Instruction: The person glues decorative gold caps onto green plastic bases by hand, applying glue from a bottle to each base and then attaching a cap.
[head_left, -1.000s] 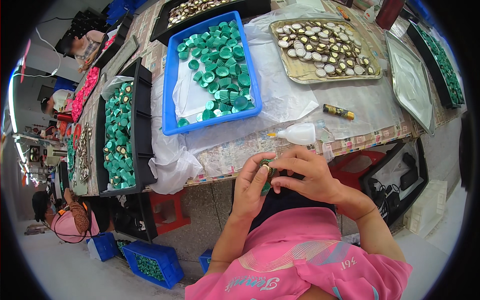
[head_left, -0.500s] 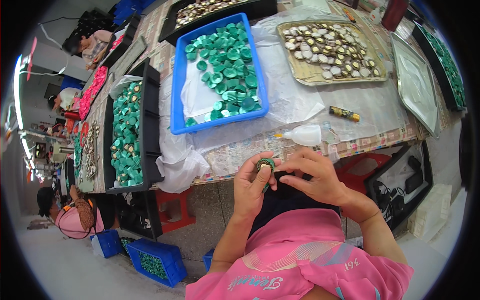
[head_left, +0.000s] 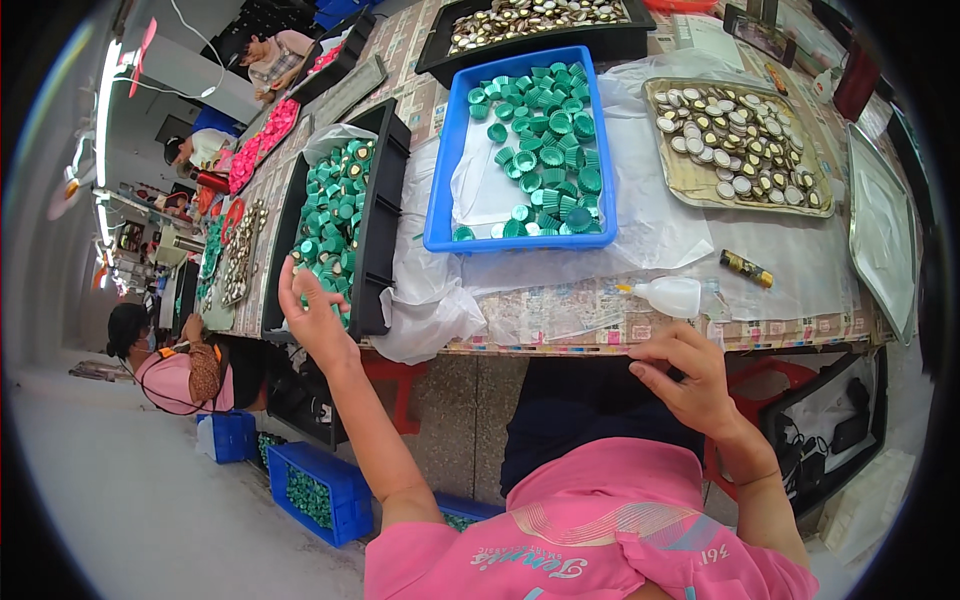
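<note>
By green foil cups [head_left: 333, 205], left hand [head_left: 318, 318], fingers spread, near white bottle [head_left: 674, 297], right hand [head_left: 690, 382], fingers parted, lettered shirt [head_left: 620, 485]

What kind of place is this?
Probably a small workshop: a long table holds a black crate of shiny green cups and a metal tray of many round pieces, and other people are nearby.

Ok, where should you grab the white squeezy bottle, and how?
Probably around the white bottle's wide body, coming from the near side, where the right hand is: the bottle lies on its side, its thin orange tip pointing left.
</note>
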